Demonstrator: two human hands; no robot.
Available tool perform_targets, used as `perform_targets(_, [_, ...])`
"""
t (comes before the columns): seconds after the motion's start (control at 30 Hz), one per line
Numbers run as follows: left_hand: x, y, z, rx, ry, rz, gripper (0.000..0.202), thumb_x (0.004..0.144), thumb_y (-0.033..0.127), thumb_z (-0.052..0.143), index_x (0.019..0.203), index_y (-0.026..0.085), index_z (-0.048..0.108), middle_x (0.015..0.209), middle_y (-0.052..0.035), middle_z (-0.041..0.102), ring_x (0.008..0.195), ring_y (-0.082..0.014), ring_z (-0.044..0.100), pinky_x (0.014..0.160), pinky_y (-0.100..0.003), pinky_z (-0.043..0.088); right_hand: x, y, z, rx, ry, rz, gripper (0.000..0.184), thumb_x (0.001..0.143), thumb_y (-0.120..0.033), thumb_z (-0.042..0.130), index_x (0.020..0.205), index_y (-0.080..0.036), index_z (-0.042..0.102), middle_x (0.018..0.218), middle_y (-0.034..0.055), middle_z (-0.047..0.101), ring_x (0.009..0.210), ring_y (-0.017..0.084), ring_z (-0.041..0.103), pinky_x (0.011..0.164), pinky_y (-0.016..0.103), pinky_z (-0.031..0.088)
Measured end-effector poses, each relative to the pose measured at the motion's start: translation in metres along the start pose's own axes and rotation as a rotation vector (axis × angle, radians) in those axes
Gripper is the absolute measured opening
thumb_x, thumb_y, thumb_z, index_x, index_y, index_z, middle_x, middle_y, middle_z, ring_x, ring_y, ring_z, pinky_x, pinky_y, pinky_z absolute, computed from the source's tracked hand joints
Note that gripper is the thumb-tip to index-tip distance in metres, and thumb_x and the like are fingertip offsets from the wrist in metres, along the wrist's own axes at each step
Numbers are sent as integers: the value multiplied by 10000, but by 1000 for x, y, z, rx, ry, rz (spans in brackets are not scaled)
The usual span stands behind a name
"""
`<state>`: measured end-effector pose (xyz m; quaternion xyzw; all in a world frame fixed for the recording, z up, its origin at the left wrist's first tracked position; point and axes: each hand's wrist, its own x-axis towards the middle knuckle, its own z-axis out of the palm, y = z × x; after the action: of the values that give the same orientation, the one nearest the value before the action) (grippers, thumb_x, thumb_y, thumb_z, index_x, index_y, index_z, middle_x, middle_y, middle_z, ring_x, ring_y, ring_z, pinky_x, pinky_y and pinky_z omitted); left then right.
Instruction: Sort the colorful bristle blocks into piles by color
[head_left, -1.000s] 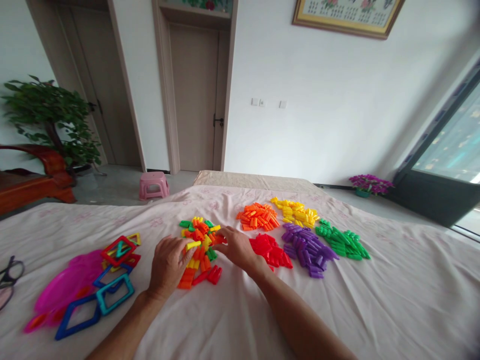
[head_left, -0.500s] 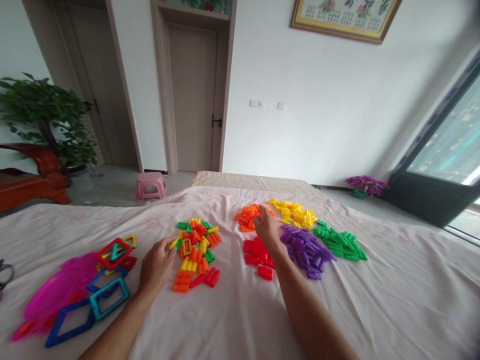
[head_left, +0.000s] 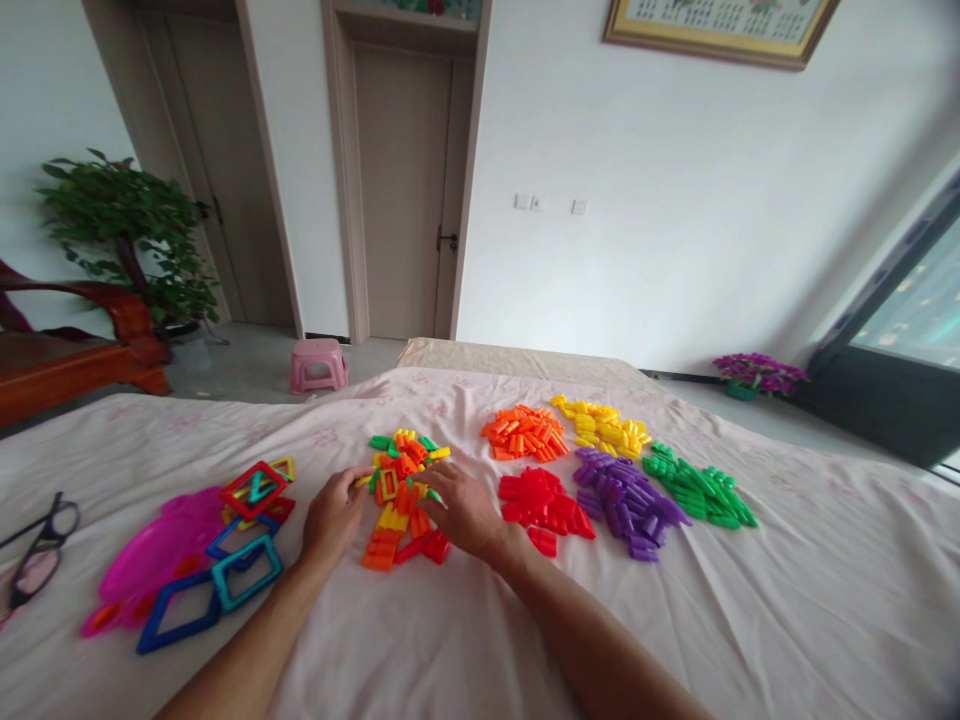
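Note:
A mixed pile of small coloured plastic pieces [head_left: 403, 462] lies on the pink bedsheet [head_left: 465, 640] in front of me. My left hand [head_left: 334, 515] rests at the pile's left edge, fingers curled, pinching a yellow piece [head_left: 365, 481]. My right hand [head_left: 461, 510] lies on the pile's right side with its fingers spread among the pieces. To the right are sorted heaps: orange [head_left: 525, 435], yellow [head_left: 600, 425], red [head_left: 544, 498], purple [head_left: 626, 495] and green [head_left: 701, 488].
Coloured frame tiles [head_left: 244, 560] and a pink plastic sheet [head_left: 150, 550] lie to the left, with glasses [head_left: 41, 555] at the far left. Beyond the bed stand a pink stool [head_left: 319, 365], a plant [head_left: 127, 225] and a wooden bench [head_left: 67, 360].
My right hand went out to the orange heap, then came back onto the mixed pile. My left hand stayed at the pile's left edge with the yellow piece.

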<state>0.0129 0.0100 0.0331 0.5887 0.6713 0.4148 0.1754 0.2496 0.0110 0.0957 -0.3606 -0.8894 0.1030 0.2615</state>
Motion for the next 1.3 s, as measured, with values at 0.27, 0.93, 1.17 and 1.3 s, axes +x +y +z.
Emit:
perform_targets(0.27, [0, 0, 2, -10, 8, 5, 343, 879, 365, 444, 1107, 228, 661, 1169, -58, 672, 1105, -233, 620, 982, -359, 460, 2, -3, 31, -24, 71, 17, 383, 830, -185, 684, 1205, -247, 642, 1119, 62, 689, 1095, 235, 569, 984, 361, 458])
perform_targets(0.93, [-1, -1, 5, 26, 45, 123, 303, 851, 297, 446, 1035, 227, 677, 1136, -50, 683, 1101, -214, 631, 997, -355, 478, 0, 117, -26, 470, 753, 626, 589, 724, -293, 582, 1286, -117, 564, 1117, 158, 674, 894, 233, 681, 791, 398, 568])
perform_targets(1.17, [-1, -1, 6, 34, 47, 131, 299, 850, 305, 453, 1030, 232, 680, 1123, -46, 688, 1088, -216, 641, 997, -361, 484, 3, 99, -29, 527, 562, 502, 413, 766, -303, 593, 1140, -147, 670, 1048, 119, 715, 851, 206, 683, 728, 330, 557])
perform_targets(1.3, [-2, -1, 5, 28, 38, 119, 302, 858, 322, 453, 1034, 233, 682, 1128, -46, 683, 1084, -216, 643, 986, -359, 489, 5, 60, -19, 477, 145, 312, 240, 799, -279, 663, 999, -177, 747, 860, 37, 722, 729, 147, 639, 665, 254, 497])
